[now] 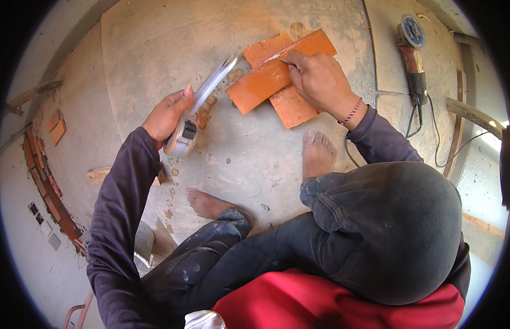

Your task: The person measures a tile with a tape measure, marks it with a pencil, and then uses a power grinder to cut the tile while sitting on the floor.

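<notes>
My left hand is closed round a tape measure, and a length of its silver blade sticks out, slanting up to the right, its tip apart from the tiles. My right hand pinches a thin pencil-like marking tool, its tip at the face of a smooth orange tile. That tile lies slantwise across a rougher orange tile piece, whose ends show on either side of it. The lower part of my right fingers is hidden by the hand itself.
An angle grinder with a disc lies on the floor at the far right, its black cord trailing nearby. Stacked tiles line the left wall, with loose tile pieces beside them. A wooden block and a bucket are left of my feet.
</notes>
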Demonstrator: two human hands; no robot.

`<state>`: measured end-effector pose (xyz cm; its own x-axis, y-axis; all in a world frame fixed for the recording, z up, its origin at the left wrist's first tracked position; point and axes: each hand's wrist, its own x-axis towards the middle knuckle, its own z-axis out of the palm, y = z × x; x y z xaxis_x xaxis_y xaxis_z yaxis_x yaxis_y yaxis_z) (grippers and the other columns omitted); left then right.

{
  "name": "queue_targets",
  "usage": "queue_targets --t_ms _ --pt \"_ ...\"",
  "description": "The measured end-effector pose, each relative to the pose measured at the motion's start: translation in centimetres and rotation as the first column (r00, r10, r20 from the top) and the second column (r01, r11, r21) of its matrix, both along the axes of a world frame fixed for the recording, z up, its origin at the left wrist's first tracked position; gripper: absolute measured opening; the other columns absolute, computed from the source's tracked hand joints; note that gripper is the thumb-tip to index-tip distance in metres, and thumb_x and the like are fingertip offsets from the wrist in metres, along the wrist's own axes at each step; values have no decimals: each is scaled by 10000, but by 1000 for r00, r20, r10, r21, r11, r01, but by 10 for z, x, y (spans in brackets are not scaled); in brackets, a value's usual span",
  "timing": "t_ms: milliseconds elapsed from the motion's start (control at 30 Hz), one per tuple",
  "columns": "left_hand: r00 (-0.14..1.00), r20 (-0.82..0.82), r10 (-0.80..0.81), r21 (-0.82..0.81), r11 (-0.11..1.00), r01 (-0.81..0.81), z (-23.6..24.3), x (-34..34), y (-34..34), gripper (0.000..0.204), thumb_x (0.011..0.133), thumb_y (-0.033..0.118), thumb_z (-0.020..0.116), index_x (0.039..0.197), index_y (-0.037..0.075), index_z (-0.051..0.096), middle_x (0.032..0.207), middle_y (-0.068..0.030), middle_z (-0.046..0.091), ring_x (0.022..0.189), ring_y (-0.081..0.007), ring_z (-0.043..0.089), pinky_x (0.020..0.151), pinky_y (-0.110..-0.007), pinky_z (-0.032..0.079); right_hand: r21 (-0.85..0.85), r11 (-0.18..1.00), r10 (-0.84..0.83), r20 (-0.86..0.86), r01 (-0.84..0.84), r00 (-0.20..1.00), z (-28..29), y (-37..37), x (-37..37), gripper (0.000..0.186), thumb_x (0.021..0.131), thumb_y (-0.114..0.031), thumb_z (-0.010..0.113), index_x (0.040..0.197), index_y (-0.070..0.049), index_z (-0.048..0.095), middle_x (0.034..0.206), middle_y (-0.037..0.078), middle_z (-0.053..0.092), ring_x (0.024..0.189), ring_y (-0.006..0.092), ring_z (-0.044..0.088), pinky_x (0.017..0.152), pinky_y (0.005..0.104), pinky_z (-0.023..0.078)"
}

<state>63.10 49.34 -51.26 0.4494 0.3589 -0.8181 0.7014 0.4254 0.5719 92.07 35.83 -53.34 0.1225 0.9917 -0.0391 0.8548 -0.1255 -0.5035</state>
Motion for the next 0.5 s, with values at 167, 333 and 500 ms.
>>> queue_targets --t_ms 167,333,500 --pt "982 -176 -64 204 974 100 -17 -25 2 552 972 594 431 1083 62 526 720 -78 615 629 -145 606 607 -314 500 4 1000 1 -18 -1 1000 4 2 0 172 866 -125 575 954 -32 689 690 198 644 642 376 628 597 452 501" --pt "782 -541 -309 495 635 593 -26 -19 -11 484 950 485 549 1103 27 513 770 -161 652 736 -336 645 697 -429 498 -38 999 -9 -58 7 998 1 1 2 220 845 -111 519 953 -29 692 705 224 638 685 399 630 645 501 486" --pt "679 -681 -275 565 392 726 -41 -23 -15 527 931 488 557 1197 36 504 1021 -211 647 953 -380 636 823 -476 483 -58 998 8 -58 -11 998 10 5 -1 228 845 -102 513 968 -23 688 705 221 639 688 391 634 642 497 484"
